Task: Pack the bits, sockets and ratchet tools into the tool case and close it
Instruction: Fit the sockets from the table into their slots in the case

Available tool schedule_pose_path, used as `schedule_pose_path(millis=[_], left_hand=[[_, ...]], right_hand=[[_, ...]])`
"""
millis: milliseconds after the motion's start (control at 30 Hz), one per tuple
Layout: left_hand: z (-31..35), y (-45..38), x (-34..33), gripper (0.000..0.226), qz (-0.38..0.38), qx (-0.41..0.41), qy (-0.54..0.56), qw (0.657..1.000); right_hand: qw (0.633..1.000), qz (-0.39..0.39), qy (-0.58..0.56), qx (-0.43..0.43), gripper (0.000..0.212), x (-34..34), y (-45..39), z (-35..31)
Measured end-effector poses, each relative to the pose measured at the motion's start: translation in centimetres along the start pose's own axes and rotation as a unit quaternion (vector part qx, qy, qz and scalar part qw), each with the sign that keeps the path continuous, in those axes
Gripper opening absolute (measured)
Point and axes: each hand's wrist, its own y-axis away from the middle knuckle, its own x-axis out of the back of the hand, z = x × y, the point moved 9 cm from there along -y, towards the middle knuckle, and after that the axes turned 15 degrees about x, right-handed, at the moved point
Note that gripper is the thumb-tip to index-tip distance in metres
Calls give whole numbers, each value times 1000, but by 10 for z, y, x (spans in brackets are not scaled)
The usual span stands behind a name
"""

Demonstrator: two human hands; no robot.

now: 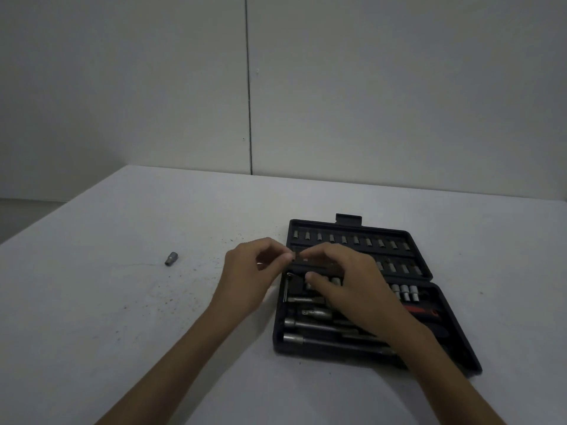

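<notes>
A white table [122, 317], speckled with dark crumbs near its middle, fills the lower frame. An open black tool case [454, 342] is laid right of centre; a single socket [171, 259] is left lying at left.

Tool case [454, 342]: black, open flat on a white table [129, 317], latch tab at the far edge. Far half: two rows of bits [356, 240] seated in slots. Near half: sockets [405, 292] upright in a row, extension bars [319, 326] lying lengthwise, a red-marked handle [420, 310] partly hidden. Left hand [248, 277] and right hand [346, 280]: fingertips meeting over the case's left side, pinching a small dark item too blurred to identify. Loose socket [171, 258]: on the table, well apart to the left. Dark specks scattered on the table.
</notes>
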Motion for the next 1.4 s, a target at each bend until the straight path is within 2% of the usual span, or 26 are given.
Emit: schedule_pose_path(millis=[333, 567, 700, 900, 1133, 1400], left_hand=[[17, 2, -48, 6, -75, 21, 113, 991], [9, 6, -53, 7, -71, 39, 148, 986], [12, 10, -51, 7, -65, 18, 141, 988], [27, 18, -49, 8, -52, -69, 59, 995], [32, 26, -61, 13, -64, -158, -83, 982], [26, 36, -82, 45, -126, -210, -190, 951]], right_hand=[[995, 87, -52, -4, 20, 35, 24, 10], [996, 87, -9, 19, 21, 32, 24, 4], [995, 94, 5, 25, 17, 34, 25, 1], [996, 88, -7, 2, 15, 40, 28, 4], [993, 81, -9, -88, 11, 58, 38, 23], [971, 95, 51, -215, 3, 100, 61, 53]])
